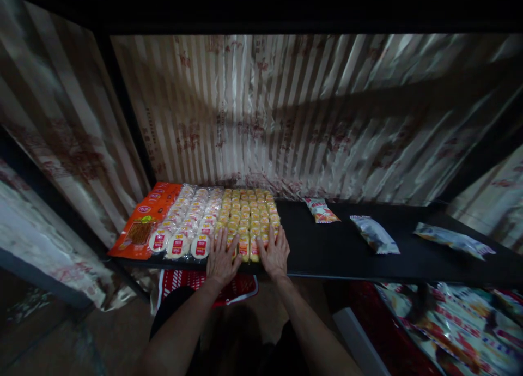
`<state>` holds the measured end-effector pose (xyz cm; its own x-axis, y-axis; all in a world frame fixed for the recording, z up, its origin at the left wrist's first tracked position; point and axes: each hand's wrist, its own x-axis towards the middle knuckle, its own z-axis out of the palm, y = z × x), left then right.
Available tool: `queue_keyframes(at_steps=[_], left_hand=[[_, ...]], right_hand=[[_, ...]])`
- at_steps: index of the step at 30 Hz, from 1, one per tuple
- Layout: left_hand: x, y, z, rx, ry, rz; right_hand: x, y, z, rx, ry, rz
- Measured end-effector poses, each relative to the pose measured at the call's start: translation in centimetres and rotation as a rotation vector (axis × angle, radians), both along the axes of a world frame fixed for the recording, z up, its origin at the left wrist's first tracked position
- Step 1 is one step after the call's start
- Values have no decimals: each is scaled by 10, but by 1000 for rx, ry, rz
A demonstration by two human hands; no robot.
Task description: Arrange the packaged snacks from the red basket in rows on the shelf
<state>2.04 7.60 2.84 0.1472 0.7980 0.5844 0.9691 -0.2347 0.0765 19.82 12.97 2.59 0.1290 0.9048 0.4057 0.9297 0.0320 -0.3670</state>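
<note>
Rows of small yellow-wrapped snack packs (245, 212) stand close together on a black shelf (314, 250). My left hand (221, 259) lies with fingers spread on the front left of these packs, beside the rice crackers. On their front right corner rests my right hand (275, 253), fingers stretched out and apart. Both palms are at the shelf's front edge, and neither hand grips anything. To the left are rows of round white rice crackers (178, 245) in clear wrappers. Beyond them an orange snack bag (143, 223) lies flat at the shelf's left end.
Three loose snack packets (321, 210), (375, 235), (454, 240) lie spaced out on the right of the shelf. Below right, a red container (368, 316) holds many packets. A red basket (245, 290) sits under the shelf. Dark posts (126, 103) and striped sheeting enclose the back and side.
</note>
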Motion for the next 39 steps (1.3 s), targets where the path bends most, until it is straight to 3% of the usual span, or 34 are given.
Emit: queue_keyframes(at_steps=[6,9,11,14,17,20,23,27,33,39], left_hand=[[-8,-7,2,42,-29,-43],[-27,-6,10,49,-63,-3],[-47,-1,18,47,-99,73],[-83,11,25,32,-117,140],[-111,20,21,12,-95,144],[-123,26,11,-6,-91,149],[-124,30,3,-7,-115,168],[-122,33,2,-13,-133,164],[-124,29,11,-43,-177,154],[-128,18,20,-18,-189,143]], right_hand=[[1,-5,5,151,-15,-6],[-15,-11,22,262,-68,109],[-41,-12,39,264,-106,239],[-97,-3,62,166,-179,440],[-154,15,73,18,-239,569],[-195,36,73,-151,-274,575],[-218,52,69,-272,-316,533],[-229,62,66,-351,-357,506],[-224,63,73,-409,-348,513],[-216,65,86,-342,-300,541]])
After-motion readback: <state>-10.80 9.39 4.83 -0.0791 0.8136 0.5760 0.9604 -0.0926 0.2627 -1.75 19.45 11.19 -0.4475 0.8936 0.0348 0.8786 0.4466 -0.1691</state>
